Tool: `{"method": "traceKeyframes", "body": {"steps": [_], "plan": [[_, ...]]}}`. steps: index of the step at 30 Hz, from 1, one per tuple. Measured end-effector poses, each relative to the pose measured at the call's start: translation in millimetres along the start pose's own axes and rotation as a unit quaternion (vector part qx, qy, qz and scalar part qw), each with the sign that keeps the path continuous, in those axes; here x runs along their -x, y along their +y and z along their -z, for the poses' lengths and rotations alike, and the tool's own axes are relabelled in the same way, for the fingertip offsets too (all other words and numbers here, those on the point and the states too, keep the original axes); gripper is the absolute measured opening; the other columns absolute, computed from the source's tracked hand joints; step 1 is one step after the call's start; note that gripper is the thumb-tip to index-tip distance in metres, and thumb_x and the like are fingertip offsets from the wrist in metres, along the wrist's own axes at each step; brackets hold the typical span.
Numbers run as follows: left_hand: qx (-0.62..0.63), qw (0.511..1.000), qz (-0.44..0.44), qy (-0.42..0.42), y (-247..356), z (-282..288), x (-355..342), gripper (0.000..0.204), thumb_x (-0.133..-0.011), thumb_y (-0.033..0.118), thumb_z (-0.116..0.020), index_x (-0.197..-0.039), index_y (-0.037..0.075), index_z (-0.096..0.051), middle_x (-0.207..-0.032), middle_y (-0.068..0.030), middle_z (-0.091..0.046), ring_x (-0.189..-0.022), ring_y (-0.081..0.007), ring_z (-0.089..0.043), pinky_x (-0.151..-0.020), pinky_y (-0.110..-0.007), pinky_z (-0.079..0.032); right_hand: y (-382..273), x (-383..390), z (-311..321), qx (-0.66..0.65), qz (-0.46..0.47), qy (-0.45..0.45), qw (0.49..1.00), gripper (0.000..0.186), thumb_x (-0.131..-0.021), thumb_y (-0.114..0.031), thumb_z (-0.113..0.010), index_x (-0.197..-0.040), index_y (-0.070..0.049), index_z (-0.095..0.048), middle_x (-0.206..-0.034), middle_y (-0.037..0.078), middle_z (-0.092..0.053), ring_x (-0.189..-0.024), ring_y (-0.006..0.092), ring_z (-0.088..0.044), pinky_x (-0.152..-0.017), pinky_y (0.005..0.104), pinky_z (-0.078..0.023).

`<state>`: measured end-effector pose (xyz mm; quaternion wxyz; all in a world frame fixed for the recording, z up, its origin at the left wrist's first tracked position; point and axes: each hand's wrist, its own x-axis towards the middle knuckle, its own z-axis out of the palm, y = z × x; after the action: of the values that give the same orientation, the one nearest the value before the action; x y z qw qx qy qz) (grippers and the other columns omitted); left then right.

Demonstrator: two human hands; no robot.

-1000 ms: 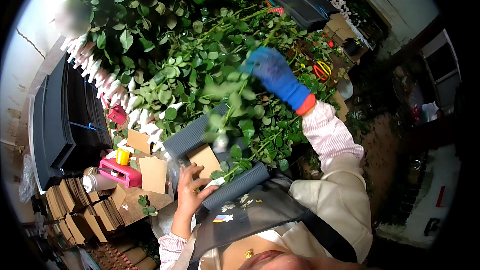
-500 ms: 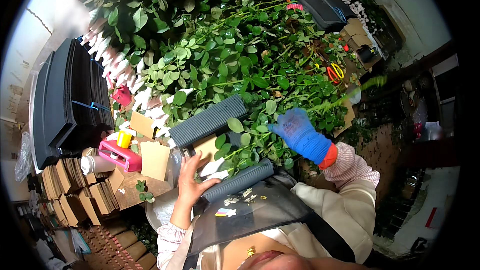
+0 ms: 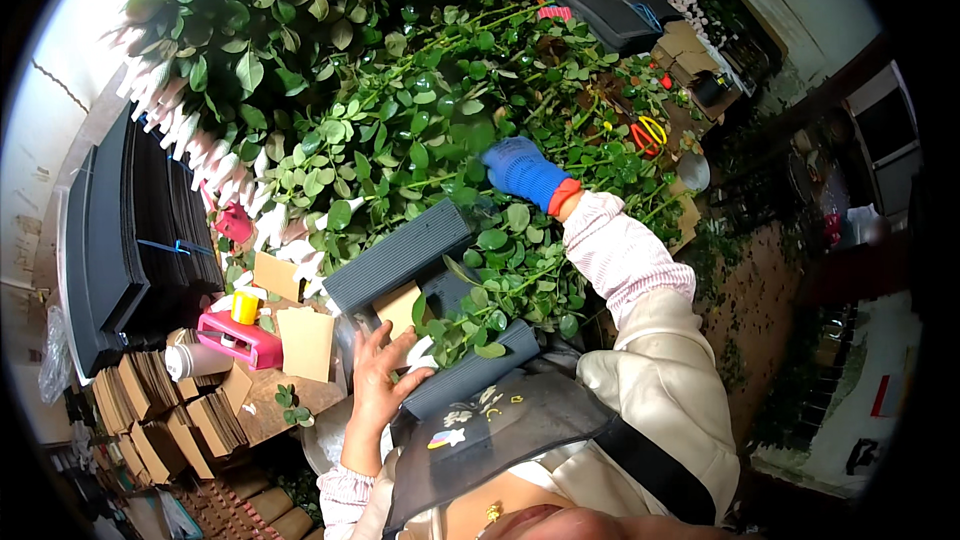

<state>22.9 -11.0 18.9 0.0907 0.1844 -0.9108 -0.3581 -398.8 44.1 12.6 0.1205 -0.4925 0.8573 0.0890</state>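
Observation:
My bare left hand (image 3: 378,372) lies with its fingers spread at the left end of a dark grey corrugated sheet (image 3: 476,372), its thumb by the near raised edge. Beside that thumb are white-wrapped flower heads (image 3: 420,352). Their leafy green stems (image 3: 500,305) lie to the right, between the sheet's two raised sides. A tan card (image 3: 398,308) sits inside the fold. Further off, my right hand (image 3: 525,175) in a blue knitted glove with an orange cuff reaches into the heap of leafy stems (image 3: 400,125). Leaves and blur hide its fingertips.
At the left stand a stack of dark sheets (image 3: 150,230), a pink tape dispenser (image 3: 250,342), a lidded paper cup (image 3: 190,360), and bundles of tan cards (image 3: 165,430). Scissors (image 3: 648,136) with red and yellow handles lie far right, by a white cup (image 3: 692,172).
My right hand has moved left and away from me, deeper into the leaves. A blurred green stem at the right is gone from view. My left hand stays nearly in place, and the view has shifted slightly.

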Motion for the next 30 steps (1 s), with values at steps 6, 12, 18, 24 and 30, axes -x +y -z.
{"method": "traceKeyframes", "body": {"steps": [6,12,18,24,30], "plan": [[-0.062,0.997,-0.04,-0.017,3.5,8.2,-2.7,0.031,-0.091,0.026,-0.073,-0.117,0.01,-0.073,-0.134,-0.0032,-0.068,-0.13,-0.0348,-0.054,-0.114,-0.058,-0.029,9.9,72.4,77.1,-0.086,0.167,0.53,0.827,0.039,-0.08,-0.005,-0.071,-0.116,-0.02,-0.072,-0.102,0.005,-0.068,-0.099,0.0276,-0.066,-0.088,0.0433,-0.053],[0.095,0.994,0.03,0.036,-12.9,-10.8,13.9,0.059,-0.088,0.003,-0.074,-0.143,0.008,-0.053,-0.129,-0.0175,-0.068,-0.119,-0.0279,-0.066,-0.092,-0.039,-0.053,-6.7,171.0,87.8,0.028,0.246,0.196,0.949,0.051,-0.088,-0.004,-0.06,-0.13,-0.033,-0.065,-0.095,0.003,-0.065,-0.091,0.0269,-0.066,-0.079,0.0434,-0.054],[0.324,0.934,0.06,0.137,-21.4,-29.0,6.7,0.085,-0.077,0.005,-0.086,-0.151,0.012,-0.043,-0.135,-0.0188,-0.063,-0.115,-0.0265,-0.067,-0.095,-0.036,-0.057,-15.2,167.3,8.3,0.15,0.123,-0.058,0.979,0.04,-0.09,-0.014,-0.061,-0.127,-0.026,-0.067,-0.097,0.007,-0.068,-0.089,0.0308,-0.069,-0.074,0.0451,-0.056],[0.156,0.984,0.029,0.078,-11.8,-11.0,1.4,0.05,-0.079,0.005,-0.084,-0.126,0.003,-0.068,-0.127,-0.0164,-0.066,-0.115,-0.0267,-0.066,-0.095,-0.035,-0.054,21.6,138.1,36.0,-0.164,0.209,0.158,0.951,0.035,-0.088,-0.025,-0.064,-0.122,-0.016,-0.068,-0.108,0.011,-0.07,-0.102,0.0297,-0.068,-0.093,0.0448,-0.053],[0.108,0.991,0.019,0.08,-9.7,-11.2,-0.3,0.046,-0.081,0.01,-0.082,-0.124,0.004,-0.069,-0.128,-0.0174,-0.068,-0.117,-0.0341,-0.064,-0.101,-0.04,-0.05,18.5,60.1,12.5,0.039,0.05,0.084,0.994,0.029,-0.092,-0.017,-0.061,-0.12,-0.018,-0.069,-0.109,0.01,-0.072,-0.107,0.029,-0.068,-0.094,0.0436,-0.053]]}}
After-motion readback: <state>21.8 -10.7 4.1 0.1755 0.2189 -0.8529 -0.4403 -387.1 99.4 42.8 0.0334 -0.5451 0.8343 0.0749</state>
